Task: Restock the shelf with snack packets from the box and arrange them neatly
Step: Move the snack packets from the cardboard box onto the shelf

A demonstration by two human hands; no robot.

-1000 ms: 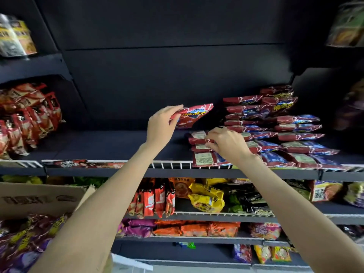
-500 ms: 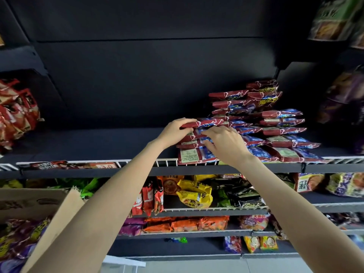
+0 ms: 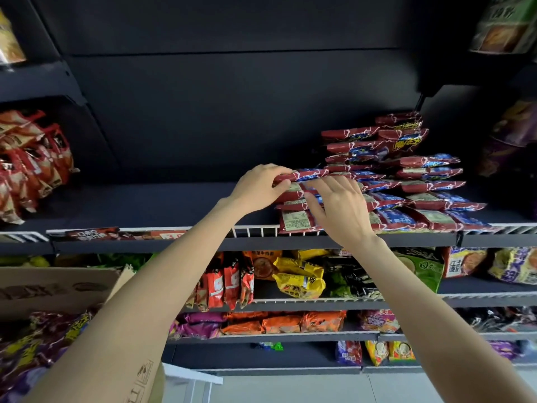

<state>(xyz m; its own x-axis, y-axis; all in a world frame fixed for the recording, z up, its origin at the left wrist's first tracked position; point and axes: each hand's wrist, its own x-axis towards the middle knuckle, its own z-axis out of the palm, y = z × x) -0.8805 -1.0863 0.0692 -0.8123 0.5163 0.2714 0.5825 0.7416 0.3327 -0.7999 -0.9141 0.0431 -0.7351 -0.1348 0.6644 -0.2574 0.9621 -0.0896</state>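
My left hand [image 3: 259,186] grips the left end of a red and blue snack packet [image 3: 309,174] that lies on top of a short stack of like packets [image 3: 296,221] at the shelf's front rail. My right hand [image 3: 338,209] rests with spread, straight fingers against the front of that stack, just under the top packet. Further right, taller stacks of the same packets [image 3: 406,175] fill the dark shelf [image 3: 162,207]. The cardboard box [image 3: 58,289] with purple and yellow packets [image 3: 43,338] sits at the lower left, partly behind my left forearm.
Red packets [image 3: 32,164] stand at the shelf's far left. A white wire rail [image 3: 255,229] runs along the shelf's front. Lower shelves hold orange, yellow, green and purple snack bags [image 3: 299,276]. Bags also hang at the upper right [image 3: 505,24].
My left hand has brought the packet down from the air onto the front stack. My right hand has opened its fingers against the stack's front.
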